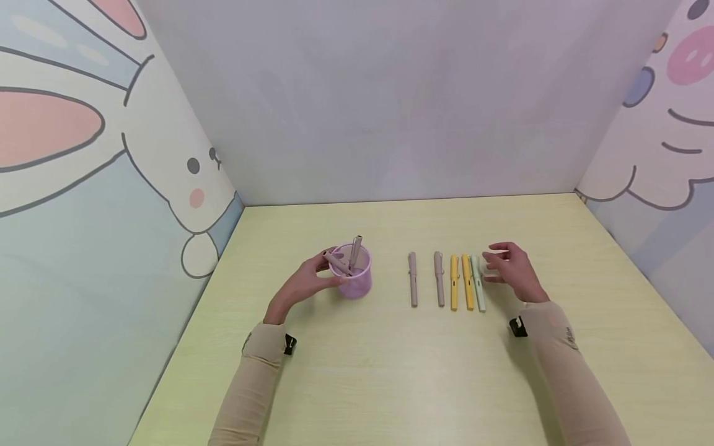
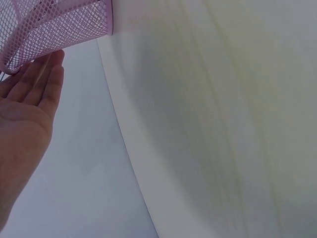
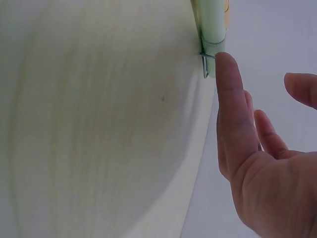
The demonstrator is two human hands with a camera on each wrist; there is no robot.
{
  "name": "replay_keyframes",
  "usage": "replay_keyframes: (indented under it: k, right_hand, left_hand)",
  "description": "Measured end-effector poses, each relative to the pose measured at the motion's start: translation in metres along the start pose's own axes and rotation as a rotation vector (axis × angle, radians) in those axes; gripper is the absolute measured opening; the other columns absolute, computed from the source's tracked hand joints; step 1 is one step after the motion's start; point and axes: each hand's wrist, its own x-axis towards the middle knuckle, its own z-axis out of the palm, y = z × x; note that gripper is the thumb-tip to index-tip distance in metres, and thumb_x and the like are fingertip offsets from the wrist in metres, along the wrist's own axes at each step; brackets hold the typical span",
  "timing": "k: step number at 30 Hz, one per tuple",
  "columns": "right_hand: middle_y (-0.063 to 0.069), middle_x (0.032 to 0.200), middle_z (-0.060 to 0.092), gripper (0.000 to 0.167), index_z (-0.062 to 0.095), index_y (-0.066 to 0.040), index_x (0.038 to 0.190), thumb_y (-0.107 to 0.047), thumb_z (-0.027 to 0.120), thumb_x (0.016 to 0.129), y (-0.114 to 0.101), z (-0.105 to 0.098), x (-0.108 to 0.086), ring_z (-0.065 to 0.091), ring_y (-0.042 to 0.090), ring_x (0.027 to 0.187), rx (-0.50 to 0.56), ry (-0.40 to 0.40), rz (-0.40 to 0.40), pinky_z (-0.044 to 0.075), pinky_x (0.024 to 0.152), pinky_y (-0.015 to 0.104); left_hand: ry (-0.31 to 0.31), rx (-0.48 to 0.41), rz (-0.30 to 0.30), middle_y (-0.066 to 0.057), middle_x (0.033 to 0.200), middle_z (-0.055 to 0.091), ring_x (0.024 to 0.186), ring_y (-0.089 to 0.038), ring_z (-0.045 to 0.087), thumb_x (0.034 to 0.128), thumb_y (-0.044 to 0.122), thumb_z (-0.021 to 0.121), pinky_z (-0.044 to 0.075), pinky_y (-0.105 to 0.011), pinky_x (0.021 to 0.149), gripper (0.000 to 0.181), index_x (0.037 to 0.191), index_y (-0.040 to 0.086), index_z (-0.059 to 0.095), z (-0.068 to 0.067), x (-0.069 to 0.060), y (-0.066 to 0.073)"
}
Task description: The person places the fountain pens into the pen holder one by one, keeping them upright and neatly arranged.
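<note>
A pink mesh cup stands on the table with mauve pens leaning inside it. My left hand holds the cup from its left side, thumb at the front and fingers behind; in the left wrist view the fingers of that hand lie against the mesh. Right of the cup lie two mauve pens, two yellow pens and a mint green pen. My right hand is open beside the green pen; in the right wrist view an extended finger of the hand is at its clip end.
The pale yellow table meets a plain wall at the back. Side walls with cartoon animals stand at left and right.
</note>
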Motion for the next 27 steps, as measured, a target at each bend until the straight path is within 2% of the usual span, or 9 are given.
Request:
replay_keyframes:
  k: [13, 22, 27]
  right_hand:
    - [0.024, 0.122, 0.047, 0.065, 0.027, 0.012, 0.154, -0.025, 0.055, 0.108, 0.0059, -0.0005, 0.0024, 0.06, 0.015, 0.093, -0.008, -0.085, 0.029, 0.063, 0.078, 0.034]
    - [0.027, 0.128, 0.047, 0.067, 0.023, 0.014, 0.156, -0.023, 0.054, 0.109, 0.0019, 0.0004, 0.002, 0.063, 0.012, 0.093, -0.028, -0.128, 0.063, 0.063, 0.079, 0.035]
    - [0.03, 0.134, 0.047, 0.064, 0.027, 0.014, 0.155, -0.02, 0.055, 0.108, -0.0011, 0.0023, 0.0051, 0.062, 0.02, 0.1, -0.097, -0.139, 0.093, 0.062, 0.08, 0.034]
  left_hand:
    - [-0.004, 0.001, -0.013, -0.018, 0.153, 0.05, 0.139, -0.041, 0.046, 0.0937, 0.03, 0.076, 0.037, -0.057, 0.115, 0.08, 0.159, 0.006, 0.038, -0.0007, -0.0006, 0.0014]
    - [-0.001, 0.012, -0.009, -0.017, 0.152, 0.051, 0.138, -0.041, 0.047, 0.0935, 0.034, 0.077, 0.037, -0.056, 0.115, 0.081, 0.159, 0.006, 0.039, -0.0005, 0.0003, -0.0008]
    - [0.001, 0.011, -0.011, -0.015, 0.152, 0.051, 0.138, -0.04, 0.048, 0.093, 0.035, 0.078, 0.038, -0.056, 0.114, 0.082, 0.159, 0.007, 0.039, -0.0003, 0.0003, -0.0009]
